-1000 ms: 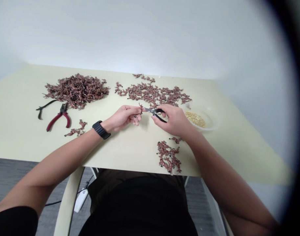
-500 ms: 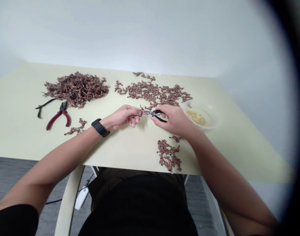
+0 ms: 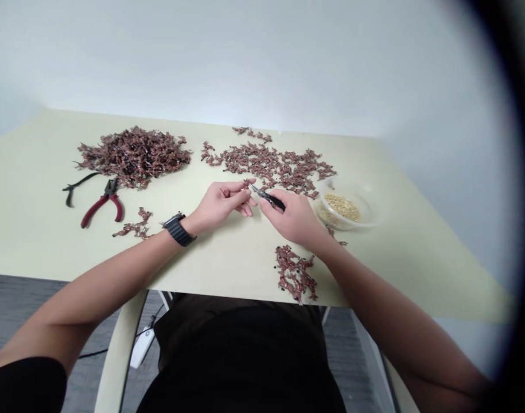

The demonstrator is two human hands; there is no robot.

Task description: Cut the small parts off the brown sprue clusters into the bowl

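My left hand (image 3: 222, 205), with a black watch on the wrist, pinches a small brown piece (image 3: 246, 182) between fingertips above the pale table (image 3: 38, 229). Closed round small black-handled pliers (image 3: 267, 197) is my right hand (image 3: 292, 219), and the plier tips meet the pinched piece. Both hands hover just in front of a spread of similar brown pieces (image 3: 279, 163).
A large heap of brown pieces (image 3: 135, 155) lies at the back left, with red-handled pliers (image 3: 102, 205) and a black tool (image 3: 75, 187) beside it. A clear bowl of tan bits (image 3: 346, 209) sits to the right. Small clusters lie near the front edge (image 3: 294, 274) and left (image 3: 135, 225).
My right hand has turned and dropped a little, so the pliers now angle up toward the piece. My left hand's fingers have stretched out round the piece. The bowl shows more fully.
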